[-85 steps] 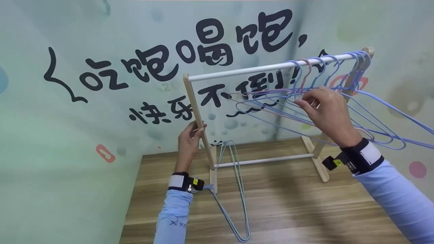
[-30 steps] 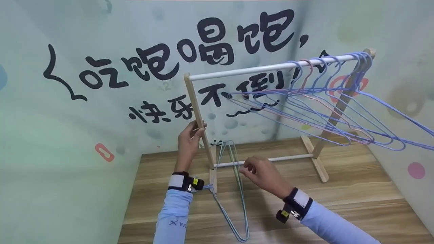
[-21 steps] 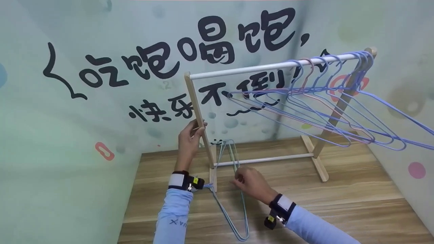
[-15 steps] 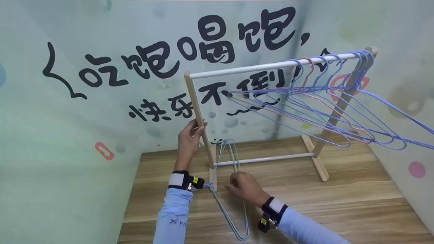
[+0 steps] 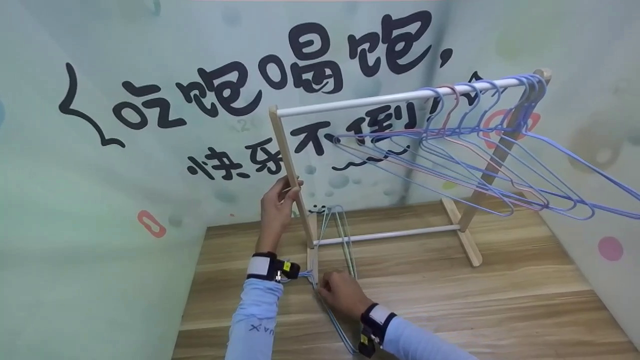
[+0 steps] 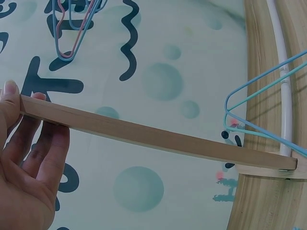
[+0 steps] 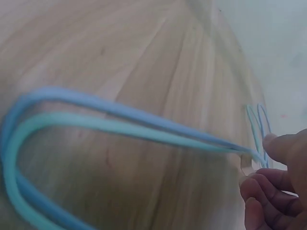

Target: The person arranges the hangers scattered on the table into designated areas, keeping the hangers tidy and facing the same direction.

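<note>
My left hand [image 5: 277,207] grips the near wooden post [image 5: 284,145] of a clothes rack, thumb and fingers on either side of it in the left wrist view. My right hand [image 5: 345,292] is low over the floor beside a pair of clothes hangers, one blue [image 7: 120,109] and one green [image 7: 96,122]. Its thumb and loosely bent fingers straddle the neck of these hangers in the right wrist view, with a gap between them. The pair lies across the rack's foot, hooks toward my left wrist.
Several blue hangers [image 5: 500,107] and a pink hanger [image 5: 456,100] hang on the rack's white top rail [image 5: 350,102], toward the right end. A lower white rail [image 5: 400,234] joins the posts. Walls with black lettering enclose the wood-patterned floor [image 5: 425,305].
My right hand has come down from the hung hangers to the pair on the floor, moving left and toward me. The left hand has stayed on the post.
</note>
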### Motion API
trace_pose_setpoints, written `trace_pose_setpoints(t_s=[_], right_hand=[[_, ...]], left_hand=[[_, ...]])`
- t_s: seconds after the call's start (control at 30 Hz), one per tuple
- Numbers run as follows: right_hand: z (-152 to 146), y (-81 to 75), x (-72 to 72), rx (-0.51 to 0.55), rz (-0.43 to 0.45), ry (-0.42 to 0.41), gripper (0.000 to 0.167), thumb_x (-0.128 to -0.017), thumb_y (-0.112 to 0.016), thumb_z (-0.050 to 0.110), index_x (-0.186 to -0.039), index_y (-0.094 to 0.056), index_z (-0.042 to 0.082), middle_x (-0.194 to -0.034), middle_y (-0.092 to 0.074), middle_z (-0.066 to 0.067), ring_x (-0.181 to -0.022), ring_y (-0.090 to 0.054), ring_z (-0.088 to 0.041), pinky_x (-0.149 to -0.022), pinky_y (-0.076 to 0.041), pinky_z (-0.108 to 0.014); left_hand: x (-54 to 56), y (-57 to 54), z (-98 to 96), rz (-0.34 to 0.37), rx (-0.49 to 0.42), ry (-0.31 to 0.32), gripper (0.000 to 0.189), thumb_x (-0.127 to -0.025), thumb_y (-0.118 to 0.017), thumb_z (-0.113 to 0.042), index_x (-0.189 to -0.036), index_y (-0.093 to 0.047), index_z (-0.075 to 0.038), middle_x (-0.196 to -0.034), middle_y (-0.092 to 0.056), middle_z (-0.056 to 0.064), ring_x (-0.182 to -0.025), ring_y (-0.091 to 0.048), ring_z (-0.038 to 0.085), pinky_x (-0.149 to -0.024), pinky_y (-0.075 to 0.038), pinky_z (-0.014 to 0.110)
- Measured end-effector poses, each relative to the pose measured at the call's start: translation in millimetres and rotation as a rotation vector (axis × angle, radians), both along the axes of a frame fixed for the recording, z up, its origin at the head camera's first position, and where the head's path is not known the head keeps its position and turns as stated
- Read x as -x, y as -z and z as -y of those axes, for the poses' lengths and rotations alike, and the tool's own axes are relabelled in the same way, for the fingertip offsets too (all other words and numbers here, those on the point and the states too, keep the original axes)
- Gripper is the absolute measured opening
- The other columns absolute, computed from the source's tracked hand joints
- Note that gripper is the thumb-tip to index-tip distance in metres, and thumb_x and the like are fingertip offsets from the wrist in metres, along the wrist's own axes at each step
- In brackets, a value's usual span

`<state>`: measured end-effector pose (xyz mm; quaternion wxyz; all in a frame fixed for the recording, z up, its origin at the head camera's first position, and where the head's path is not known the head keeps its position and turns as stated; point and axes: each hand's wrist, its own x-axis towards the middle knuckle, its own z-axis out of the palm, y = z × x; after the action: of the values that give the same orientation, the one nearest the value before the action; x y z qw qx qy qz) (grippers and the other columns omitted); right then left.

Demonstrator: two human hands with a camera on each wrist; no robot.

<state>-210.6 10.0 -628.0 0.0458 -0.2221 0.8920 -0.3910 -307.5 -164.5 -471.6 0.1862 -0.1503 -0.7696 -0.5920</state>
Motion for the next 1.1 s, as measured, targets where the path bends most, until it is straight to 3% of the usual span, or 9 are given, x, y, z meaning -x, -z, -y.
trace_pose_setpoints(t_s=[0.27, 0.47, 0.83, 1.1], right_hand=[[7.7, 8.4, -1.3, -0.004, 0.038, -0.004, 0.016, -0.094, -0.076, 0.021, -0.08, -0.071, 0.014, -0.063, -0.056, 0.012, -0.053, -0.053, -0.006, -0.047, -0.046, -0.022], [12.5, 13.4, -3.6, -0.025, -0.051, 0.012, 0.025, -0.092, -0.076, 0.02, -0.07, -0.065, 0.016, -0.058, -0.05, 0.013, -0.049, -0.045, -0.003, -0.043, -0.038, -0.02], [12.8, 18.1, -5.3, -0.053, -0.061, 0.046, 0.026, -0.093, -0.074, 0.02, -0.07, -0.063, 0.017, -0.057, -0.049, 0.012, -0.048, -0.046, -0.005, -0.042, -0.039, -0.021], [8.2, 15.6, -6.6, 0.004, -0.059, 0.008, 0.023, -0.095, -0.072, 0.018, -0.074, -0.063, 0.017, -0.06, -0.05, 0.012, -0.05, -0.046, -0.004, -0.043, -0.04, -0.021]], left_hand=[[0.2, -1.0, 0.2, 0.028, -0.018, -0.005, 0.036, -0.101, -0.063, -0.011, -0.134, -0.06, 0.002, -0.123, -0.068, 0.011, -0.118, -0.062, 0.024, -0.099, -0.052, 0.033], [1.2, -0.5, -0.9, 0.008, -0.035, 0.0, 0.036, -0.101, -0.063, -0.007, -0.134, -0.059, 0.005, -0.123, -0.067, 0.018, -0.114, -0.065, 0.032, -0.096, -0.055, 0.04], [-0.4, -0.4, 0.7, 0.024, -0.017, 0.0, 0.035, -0.101, -0.063, -0.014, -0.134, -0.061, -0.002, -0.122, -0.068, 0.01, -0.115, -0.064, 0.024, -0.096, -0.054, 0.032], [-2.5, -3.2, -0.2, -0.003, -0.03, 0.011, 0.033, -0.101, -0.062, -0.01, -0.133, -0.061, 0.001, -0.121, -0.068, 0.013, -0.115, -0.064, 0.025, -0.096, -0.054, 0.032]])
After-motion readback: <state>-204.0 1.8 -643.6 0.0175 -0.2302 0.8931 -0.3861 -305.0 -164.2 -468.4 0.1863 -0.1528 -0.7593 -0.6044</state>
